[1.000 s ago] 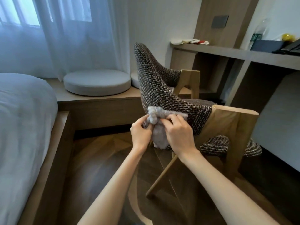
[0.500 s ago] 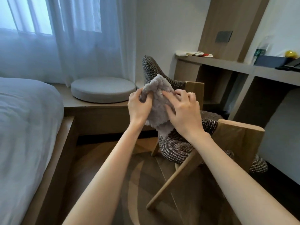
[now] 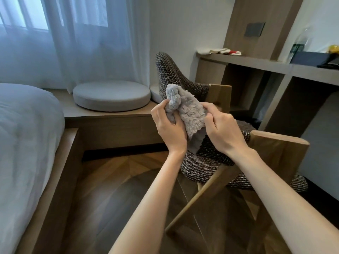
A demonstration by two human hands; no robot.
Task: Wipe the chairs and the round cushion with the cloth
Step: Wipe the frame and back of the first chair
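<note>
A fluffy grey cloth [image 3: 190, 109] hangs in the air in front of a woven dark chair [image 3: 170, 72] with pale wooden arms. My left hand [image 3: 170, 127] grips the cloth's bunched left side. My right hand [image 3: 222, 127] pinches its right edge. The cloth is held just above the chair's seat and does not touch the backrest. A round grey cushion [image 3: 111, 95] lies on the low wooden platform [image 3: 110, 116] by the window, to the left of the chair. A second pale cushion [image 3: 155, 92] peeks out behind the chair's back.
A bed with white bedding [image 3: 23, 136] fills the left side. A wooden desk shelf [image 3: 256, 63] runs along the right wall, with folded cloths [image 3: 222, 51] and a dark box [image 3: 310, 58] on it. Sheer curtains [image 3: 73, 39] hang behind the platform. Dark wood floor lies below.
Both hands lifted the cloth off the chair's backrest and brought it up in front of me. The cloth has since been turned and re-gripped between the hands.
</note>
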